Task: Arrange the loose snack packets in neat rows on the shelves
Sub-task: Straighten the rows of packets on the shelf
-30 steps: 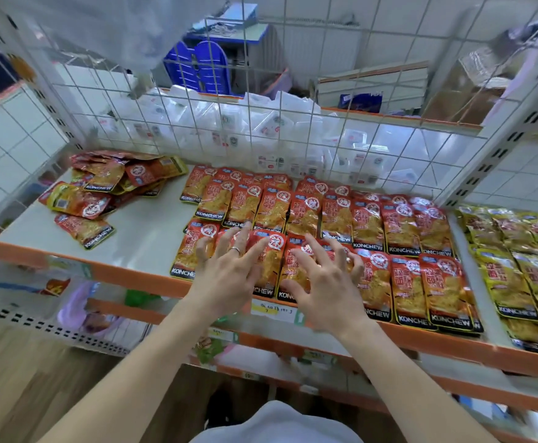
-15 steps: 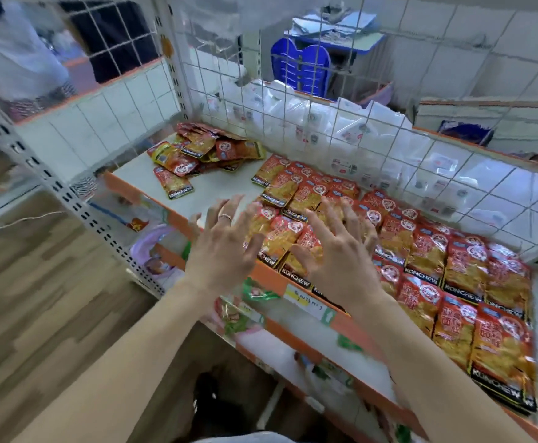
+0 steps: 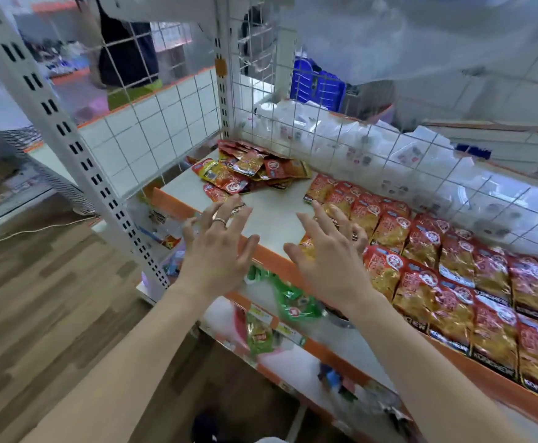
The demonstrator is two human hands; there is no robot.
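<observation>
A loose heap of red and yellow snack packets (image 3: 248, 172) lies at the shelf's far left corner. To its right, rows of the same packets (image 3: 446, 266) lie flat in two lines along the white shelf (image 3: 274, 215). My left hand (image 3: 218, 247) hovers over the shelf's orange front edge, fingers spread, holding nothing. My right hand (image 3: 328, 254) is beside it, fingers apart, over the left end of the front row and covering the nearest packet. Both hands are short of the heap.
A wire grid (image 3: 325, 135) backs the shelf, with white plastic packs behind it. A white slotted upright (image 3: 79, 155) stands at the left. Green packets (image 3: 290, 302) lie on the lower shelf. A person (image 3: 124, 46) stands beyond the rack.
My view has swung left and my hands have lifted off the front row and moved left toward the bare part of the shelf. The heap now sits straight ahead.
</observation>
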